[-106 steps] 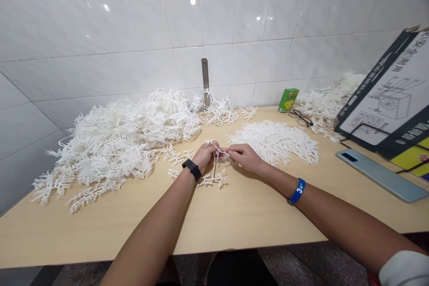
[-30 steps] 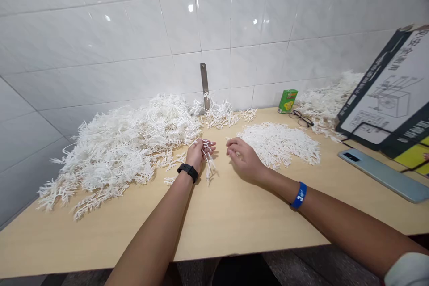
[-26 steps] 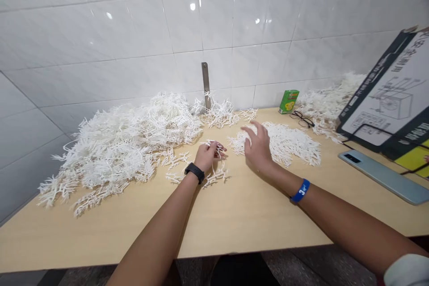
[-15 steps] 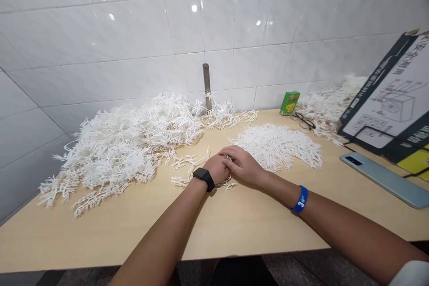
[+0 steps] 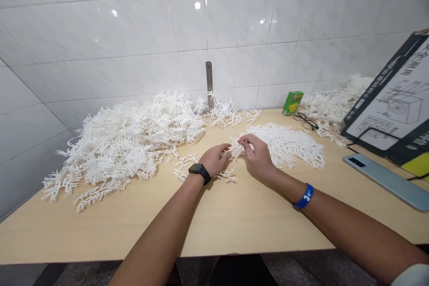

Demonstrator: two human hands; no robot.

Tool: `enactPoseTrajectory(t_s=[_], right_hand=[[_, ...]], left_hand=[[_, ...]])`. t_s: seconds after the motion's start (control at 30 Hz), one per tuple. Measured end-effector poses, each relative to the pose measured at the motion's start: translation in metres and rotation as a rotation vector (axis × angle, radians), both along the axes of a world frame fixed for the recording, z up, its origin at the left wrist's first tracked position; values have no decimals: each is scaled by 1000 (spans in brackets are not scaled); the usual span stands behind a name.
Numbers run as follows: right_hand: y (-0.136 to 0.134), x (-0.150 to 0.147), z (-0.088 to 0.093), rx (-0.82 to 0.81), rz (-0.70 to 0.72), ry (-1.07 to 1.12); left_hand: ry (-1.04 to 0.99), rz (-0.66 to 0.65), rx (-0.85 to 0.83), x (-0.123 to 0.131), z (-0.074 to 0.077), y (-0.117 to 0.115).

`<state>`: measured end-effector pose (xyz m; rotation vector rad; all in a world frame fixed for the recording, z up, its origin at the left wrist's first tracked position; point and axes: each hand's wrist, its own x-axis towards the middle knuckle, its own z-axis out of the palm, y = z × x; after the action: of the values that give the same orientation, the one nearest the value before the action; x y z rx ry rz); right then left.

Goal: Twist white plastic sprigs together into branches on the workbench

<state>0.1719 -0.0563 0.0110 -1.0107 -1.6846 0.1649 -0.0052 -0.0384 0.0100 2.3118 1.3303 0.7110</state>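
My left hand (image 5: 215, 159), with a black watch on its wrist, is curled over the table beside a few loose white branched pieces (image 5: 228, 175). Its fingers are closed, and what they hold is mostly hidden. To its right, my right hand (image 5: 257, 154) pinches a small white piece (image 5: 240, 141) between thumb and forefinger, at the left edge of a flat pile of small white pieces (image 5: 288, 143). The two hands are apart. A big tangled heap of white branched pieces (image 5: 134, 143) lies to the left.
A metal strip (image 5: 209, 82) leans on the tiled wall behind a small white cluster (image 5: 223, 114). At the right are a green box (image 5: 292, 103), glasses (image 5: 305, 121), another white heap (image 5: 342, 98), a phone (image 5: 385, 181) and a large printed carton (image 5: 392, 103).
My hands, touching before, have come apart. My right hand has moved right to the flat pile's edge, and my left hand slightly left. The view has shifted a little.
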Motion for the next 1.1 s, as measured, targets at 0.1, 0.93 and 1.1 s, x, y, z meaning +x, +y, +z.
enactPoseTrajectory(t_s=[0.1,0.93,1.1], right_hand=[[2,4,3,25,-76,81],[-17,-33,-16,38,426,-341],[-4,-38,-30,28,531,-531]], left_hand=[[42,2,83,-4,-1,4],[-591,630,551,-33,59,6],[-406,322,780,13,150,32]])
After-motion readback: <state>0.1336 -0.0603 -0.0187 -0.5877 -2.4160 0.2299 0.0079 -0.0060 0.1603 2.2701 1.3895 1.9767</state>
